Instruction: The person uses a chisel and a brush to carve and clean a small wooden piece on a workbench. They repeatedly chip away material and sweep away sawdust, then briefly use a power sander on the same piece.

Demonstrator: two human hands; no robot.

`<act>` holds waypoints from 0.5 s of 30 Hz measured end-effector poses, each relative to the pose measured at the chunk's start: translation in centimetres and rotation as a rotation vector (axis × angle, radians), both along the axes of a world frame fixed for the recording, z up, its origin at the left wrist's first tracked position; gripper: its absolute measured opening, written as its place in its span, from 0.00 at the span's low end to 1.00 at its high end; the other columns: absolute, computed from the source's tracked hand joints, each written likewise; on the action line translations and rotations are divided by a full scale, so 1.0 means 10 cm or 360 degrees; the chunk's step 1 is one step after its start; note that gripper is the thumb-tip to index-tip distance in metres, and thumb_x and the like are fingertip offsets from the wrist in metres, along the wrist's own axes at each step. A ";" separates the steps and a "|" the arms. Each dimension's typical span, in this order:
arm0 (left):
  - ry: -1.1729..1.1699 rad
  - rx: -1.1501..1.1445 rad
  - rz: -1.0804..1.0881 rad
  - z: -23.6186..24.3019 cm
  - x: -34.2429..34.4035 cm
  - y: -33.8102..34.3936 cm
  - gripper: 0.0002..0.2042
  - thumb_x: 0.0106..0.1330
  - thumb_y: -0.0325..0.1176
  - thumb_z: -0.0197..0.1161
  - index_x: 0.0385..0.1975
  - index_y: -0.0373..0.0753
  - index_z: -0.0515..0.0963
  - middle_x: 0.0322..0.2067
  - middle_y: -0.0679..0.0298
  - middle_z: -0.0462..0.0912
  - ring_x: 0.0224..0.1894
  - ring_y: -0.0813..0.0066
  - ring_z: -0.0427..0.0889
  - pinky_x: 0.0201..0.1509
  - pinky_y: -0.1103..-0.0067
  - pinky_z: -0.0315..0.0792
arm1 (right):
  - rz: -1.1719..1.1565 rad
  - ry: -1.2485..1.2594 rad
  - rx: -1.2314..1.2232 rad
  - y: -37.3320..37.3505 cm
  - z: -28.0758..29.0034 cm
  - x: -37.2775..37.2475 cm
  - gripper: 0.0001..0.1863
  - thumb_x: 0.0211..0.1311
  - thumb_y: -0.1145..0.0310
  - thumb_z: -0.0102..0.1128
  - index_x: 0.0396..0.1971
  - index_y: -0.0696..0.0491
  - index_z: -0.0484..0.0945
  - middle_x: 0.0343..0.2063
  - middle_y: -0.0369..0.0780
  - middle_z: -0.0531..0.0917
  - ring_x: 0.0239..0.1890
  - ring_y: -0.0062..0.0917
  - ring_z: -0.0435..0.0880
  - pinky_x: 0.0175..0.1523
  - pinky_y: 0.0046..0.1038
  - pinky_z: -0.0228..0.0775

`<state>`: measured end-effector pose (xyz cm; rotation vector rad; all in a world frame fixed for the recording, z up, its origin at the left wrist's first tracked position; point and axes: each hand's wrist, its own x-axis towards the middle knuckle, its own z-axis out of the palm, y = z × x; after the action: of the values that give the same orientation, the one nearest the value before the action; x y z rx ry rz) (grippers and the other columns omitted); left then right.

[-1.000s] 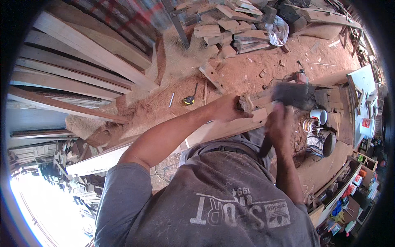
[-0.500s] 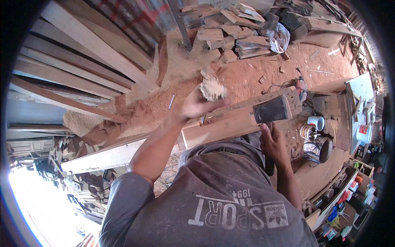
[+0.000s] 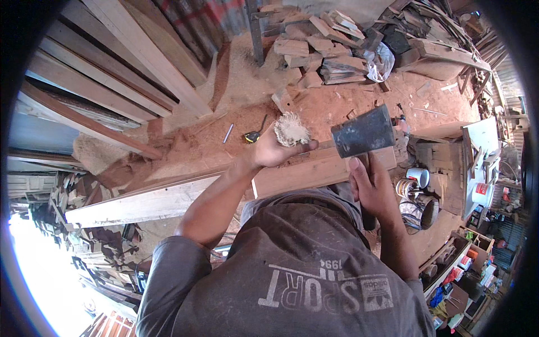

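Observation:
My left hand (image 3: 268, 150) is closed around a chisel (image 3: 291, 129), its frayed, mushroomed wooden butt turned up toward me. The blade is hidden below my fist, over the wooden beam (image 3: 303, 174) that lies across in front of my body. In my right hand (image 3: 371, 185), fingers wrapped round the handle, is a mallet (image 3: 364, 132) with a big black head. The head hangs in the air to the right of the chisel, apart from it.
Beyond the beam, a yellow-black tape measure (image 3: 255, 135) and a pen (image 3: 228, 133) lie on the sawdust-covered ground. Long planks (image 3: 140, 50) lean at the left. Scrap wood (image 3: 337, 50) is piled at the back. Buckets (image 3: 416, 177) stand at right, near a tool-filled bench (image 3: 455, 264).
The mallet has risen off the beam toward me and its head appears larger. My left hand stays on the chisel; the tape measure beside it has come into sight.

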<state>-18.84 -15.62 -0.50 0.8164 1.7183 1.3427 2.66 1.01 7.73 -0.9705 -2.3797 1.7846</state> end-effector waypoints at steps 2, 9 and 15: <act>-0.0023 0.0005 0.0044 0.03 0.01 -0.04 0.19 0.63 0.44 0.80 0.38 0.37 0.80 0.31 0.65 0.85 0.35 0.75 0.82 0.43 0.73 0.77 | 0.0052 0.0081 0.0126 -0.01 0.25 -0.14 0.17 0.80 0.59 0.55 0.46 0.60 0.76 0.29 0.42 0.81 0.31 0.26 0.80 0.37 0.31 0.70; -0.0006 0.0026 0.0052 -0.06 0.03 -0.19 0.18 0.64 0.40 0.79 0.42 0.34 0.80 0.36 0.63 0.86 0.40 0.74 0.84 0.48 0.72 0.78 | 0.0060 0.1063 -0.0029 -0.19 0.94 -0.67 0.17 0.79 0.57 0.58 0.45 0.60 0.75 0.29 0.46 0.83 0.23 0.27 0.81 0.31 0.32 0.75; 0.0049 0.0687 -0.0055 -0.40 0.10 -0.20 0.28 0.66 0.35 0.76 0.64 0.35 0.73 0.60 0.55 0.80 0.62 0.67 0.79 0.68 0.69 0.71 | 0.0892 -0.0002 0.1138 -0.34 0.60 -0.73 0.26 0.76 0.46 0.59 0.50 0.57 0.77 0.32 0.56 0.86 0.31 0.55 0.86 0.41 0.54 0.76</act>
<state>-17.87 -17.64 -4.46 1.1033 1.4457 1.7134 -4.67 -2.38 13.69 -0.2290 -3.1133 0.8113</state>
